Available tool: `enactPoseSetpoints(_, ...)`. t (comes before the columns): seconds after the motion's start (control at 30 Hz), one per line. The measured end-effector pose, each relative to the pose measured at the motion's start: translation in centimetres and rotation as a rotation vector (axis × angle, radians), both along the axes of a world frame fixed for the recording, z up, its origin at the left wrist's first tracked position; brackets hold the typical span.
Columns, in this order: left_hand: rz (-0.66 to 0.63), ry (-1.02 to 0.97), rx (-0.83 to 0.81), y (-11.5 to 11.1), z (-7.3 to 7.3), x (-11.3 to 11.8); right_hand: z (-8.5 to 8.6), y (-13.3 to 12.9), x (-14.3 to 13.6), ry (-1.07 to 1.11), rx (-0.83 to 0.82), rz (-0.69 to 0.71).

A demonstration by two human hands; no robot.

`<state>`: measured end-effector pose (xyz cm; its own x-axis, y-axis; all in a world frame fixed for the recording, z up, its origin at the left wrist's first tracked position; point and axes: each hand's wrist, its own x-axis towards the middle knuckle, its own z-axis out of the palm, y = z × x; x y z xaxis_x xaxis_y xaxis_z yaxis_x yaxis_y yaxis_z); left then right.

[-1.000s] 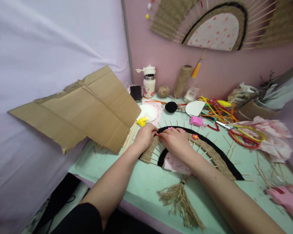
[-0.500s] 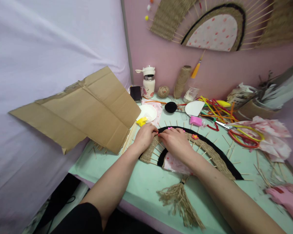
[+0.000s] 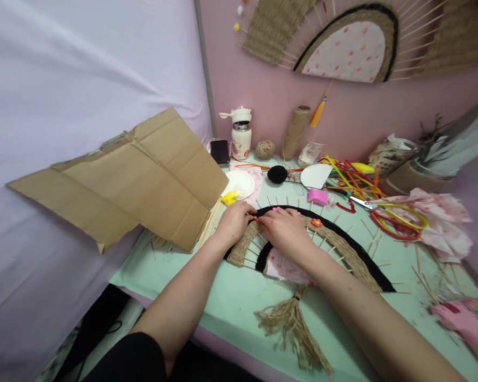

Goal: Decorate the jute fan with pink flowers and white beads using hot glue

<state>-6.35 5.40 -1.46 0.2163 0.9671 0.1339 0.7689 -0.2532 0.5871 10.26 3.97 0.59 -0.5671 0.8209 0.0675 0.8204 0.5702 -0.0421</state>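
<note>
A half-round wall hanging of woven jute (image 3: pixel 356 260) lies on the table, with thin sticks fanning out, a black outer band (image 3: pixel 334 225) and a pink dotted cloth centre (image 3: pixel 281 268). My left hand (image 3: pixel 237 223) is at its upper left, fingers pinched at a small red piece (image 3: pixel 256 218). From the other side, the bent fingers of my right hand (image 3: pixel 284 231) meet the same piece, its palm covering part of the weave. A red-and-yellow flower (image 3: pixel 316 223) sits on the jute to the right. Pink bits (image 3: pixel 276 209) show behind my right fingers.
A jute tassel (image 3: pixel 297 329) hangs toward the front edge. Cardboard (image 3: pixel 143 180) stands at left. Behind are a yellow packet (image 3: pixel 230 198), pink packet (image 3: pixel 317 197), white plate (image 3: pixel 245 183), black yarn ball (image 3: pixel 277 174) and open bottle (image 3: pixel 241 140). Scissors (image 3: pixel 362 202) and a pink glue gun (image 3: pixel 462 323) lie right.
The whole view has shifted slightly. Both hands keep nearly the same place on the hanging, with their fingertips still together at the red piece.
</note>
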Motion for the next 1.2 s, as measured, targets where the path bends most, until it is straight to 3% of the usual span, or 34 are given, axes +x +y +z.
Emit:
enactPoseSetpoints(0.2, -0.068, -0.002, 0.047, -0.1, -0.4, 0.2, 0.1, -0.1, 0.0, -0.012, -0.004, 0.008)
enactPoseSetpoints(0.4, -0.057, 0.022, 0.026, -0.2, -0.6, 0.5, 0.3, -0.3, 0.0, -0.023, -0.006, 0.019)
enactPoseSetpoints(0.7, -0.071, 0.014, 0.021, -0.2, -0.5, 0.5, 2.2, 0.0, 0.9, -0.009, -0.019, -0.029)
enactPoseSetpoints(1.2, -0.046, 0.04, 0.031, 0.0, 0.0, 0.2, 2.7, 0.2, 1.1, 0.002, -0.063, -0.057)
